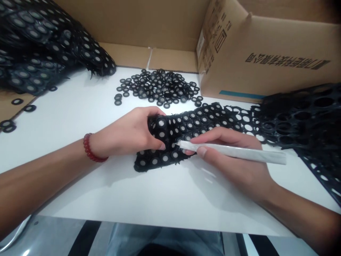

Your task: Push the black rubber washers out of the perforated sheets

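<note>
We see the black flexible rubber sheet studded with grey-centred rings (183, 133) lying on the white table top (106, 185), right in front of us; most of its holes look filled, though toward its far right end several show white through, so we judge that part already punched out and the near part left to do; our left hand (128, 137) is closed on the sheet's left end, thumb and fingers clamped over the fold; our right hand (234, 160) is wrapped around a white paper-wrapped stick (234, 152), whose tip touches the sheet near the left thumb. Beyond the sheet lies a loose heap of small black rings with pale centres (160, 87), which we take as the finished yield; to the sheet's right rests a pile of emptied black lattice sheets (306, 121); far left of it, a stack of full black sheets (39, 42) waits; behind stands a brown cardboard box (266, 57).
</note>
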Motion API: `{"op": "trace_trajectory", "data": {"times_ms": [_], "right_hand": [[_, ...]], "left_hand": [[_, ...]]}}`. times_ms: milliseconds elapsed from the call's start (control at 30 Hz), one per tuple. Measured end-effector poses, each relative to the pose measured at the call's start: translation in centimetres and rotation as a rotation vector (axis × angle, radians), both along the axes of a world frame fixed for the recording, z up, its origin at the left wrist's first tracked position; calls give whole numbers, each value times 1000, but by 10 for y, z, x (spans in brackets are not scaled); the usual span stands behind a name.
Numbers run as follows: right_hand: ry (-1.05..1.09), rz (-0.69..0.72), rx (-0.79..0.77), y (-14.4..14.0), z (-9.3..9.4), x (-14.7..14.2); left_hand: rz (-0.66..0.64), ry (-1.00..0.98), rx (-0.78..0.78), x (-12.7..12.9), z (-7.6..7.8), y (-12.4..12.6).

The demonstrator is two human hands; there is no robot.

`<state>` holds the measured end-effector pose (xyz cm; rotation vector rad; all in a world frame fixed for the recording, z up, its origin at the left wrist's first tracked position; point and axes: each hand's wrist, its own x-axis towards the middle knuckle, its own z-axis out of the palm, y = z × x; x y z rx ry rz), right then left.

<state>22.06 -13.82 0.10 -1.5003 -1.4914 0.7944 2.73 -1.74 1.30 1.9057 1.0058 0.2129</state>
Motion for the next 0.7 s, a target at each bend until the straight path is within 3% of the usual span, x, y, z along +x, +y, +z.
{"op": "trace_trajectory", "data": {"times_ms": [400,567,700], "right_hand": [[28,79,25,3,-2,-3],[-10,49,67,1,-4,-6],[-21,38,81,0,-5,-5]], "left_hand": [[73,-145,-159,-2,-1,-2],[61,-143,-157,-2,1,-3],[23,-91,-60,-3,0,-1]]}}
